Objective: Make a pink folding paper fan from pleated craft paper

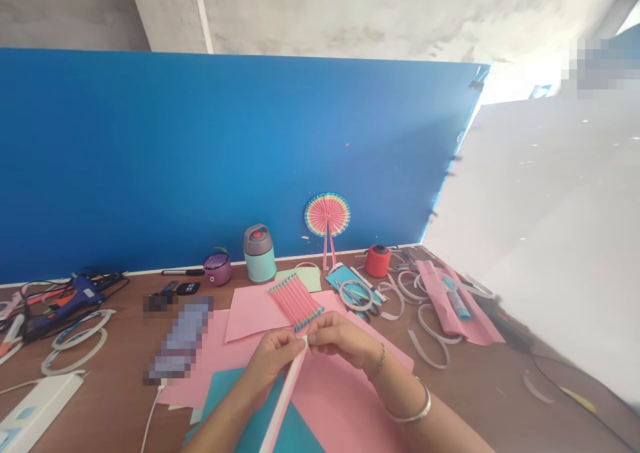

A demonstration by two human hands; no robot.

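Observation:
A long, narrow pale strip with pink edges [286, 406], like folded paper with tape along it, runs from my fingers down to the bottom of the view. My left hand [267, 366] is closed, thumb and fingers pinching the strip near its far end. Over that same end, my right hand [345, 339] is closed too, its fingertips pressed together at the whitish tip. Just beyond the hands lies a pleated pink paper piece [297, 301] with blue and yellow edges. Pink sheets [340, 399] and a blue sheet [225, 389] lie beneath the hands.
A round pleated paper fan [327, 214] leans on the blue partition [200, 153]. A turquoise flask [260, 263], purple cup [217, 269] and red round container [377, 261] stand at the back. Left are a glue gun [70, 299] and power strip [40, 413]; tape coils [440, 333] lie right.

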